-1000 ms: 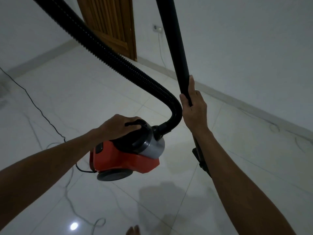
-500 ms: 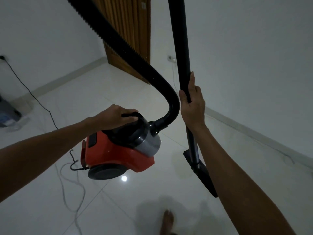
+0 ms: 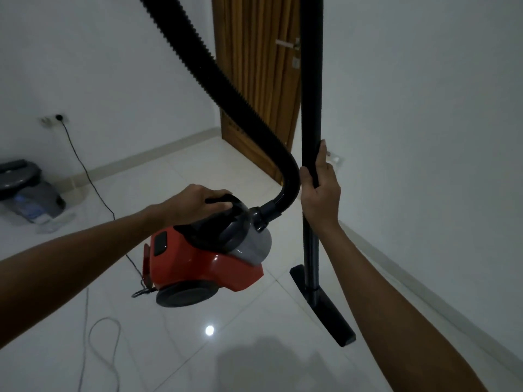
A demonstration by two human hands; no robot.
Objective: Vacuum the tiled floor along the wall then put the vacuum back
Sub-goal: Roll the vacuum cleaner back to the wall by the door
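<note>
Vacuum [image 3: 203,256]: red body carried clear of the tiled floor [image 3: 254,335], left hand [image 3: 195,205] curled round its top handle. Wand [image 3: 311,108]: upright, long axis vertical, just right of the body, right hand [image 3: 319,193] wrapped round it; nozzle [image 3: 325,304] low, nearer the wall [image 3: 424,108].

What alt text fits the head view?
A person carries a red canister vacuum by its top handle in the left hand, while the right hand grips the upright black wand. Its floor nozzle hangs over white floor tiles beside a wall.
</note>
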